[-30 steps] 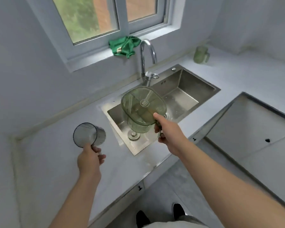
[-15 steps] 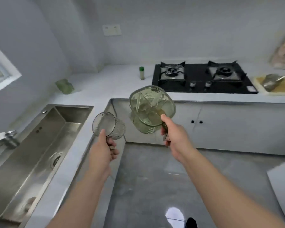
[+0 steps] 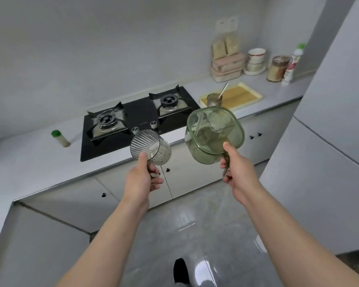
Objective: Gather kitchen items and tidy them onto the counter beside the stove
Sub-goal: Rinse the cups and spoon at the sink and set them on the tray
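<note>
Both mouths tipped backward — left grip (image 3: 142, 179) clasps grey cup (image 3: 151, 148), right grip (image 3: 239, 172) green container (image 3: 214, 133)

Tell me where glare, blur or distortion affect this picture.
Head view: bright glare patches sit on the glossy floor; wide-angle distortion bends the counter edge; the clear cup and green container look slightly soft; the far jar is blurry.

Smoky grey cup (image 3: 150, 147): see-through, vertical ribbing all round. Green container (image 3: 214, 135): translucent olive tint. Stove (image 3: 139, 112): glossy black, silver burner rings. Left of stove, shaker (image 3: 60, 138): bright green cap (pale contents). Right of stove, tray (image 3: 240, 94): pale yellow rim, tan striped inside. Counter (image 3: 29, 154): light grey.
</note>
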{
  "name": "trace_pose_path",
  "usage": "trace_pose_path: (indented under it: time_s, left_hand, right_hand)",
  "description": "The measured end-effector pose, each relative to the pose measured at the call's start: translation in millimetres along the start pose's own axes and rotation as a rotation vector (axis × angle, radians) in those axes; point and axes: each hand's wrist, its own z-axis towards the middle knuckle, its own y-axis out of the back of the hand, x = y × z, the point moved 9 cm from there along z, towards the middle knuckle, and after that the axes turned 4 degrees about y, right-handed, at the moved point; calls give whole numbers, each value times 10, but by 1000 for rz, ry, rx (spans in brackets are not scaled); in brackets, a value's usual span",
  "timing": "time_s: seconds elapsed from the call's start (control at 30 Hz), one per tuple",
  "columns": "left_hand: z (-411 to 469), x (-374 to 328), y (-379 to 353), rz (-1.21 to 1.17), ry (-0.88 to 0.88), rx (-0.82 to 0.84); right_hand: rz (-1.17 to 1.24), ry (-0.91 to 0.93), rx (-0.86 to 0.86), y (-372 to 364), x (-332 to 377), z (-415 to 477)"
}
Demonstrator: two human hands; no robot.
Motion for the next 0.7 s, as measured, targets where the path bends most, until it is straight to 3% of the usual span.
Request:
trace_pose_path:
  time_s: [0.33, 0.7]
  left_hand:
    - [1060, -542, -1773, 63, -44, 231]
    - [2596, -1737, -2856, 52, -124, 180]
  right_hand:
    - [77, 13, -211, 636, 559, 1358]
    - [80, 49, -347, 726, 1519, 3039]
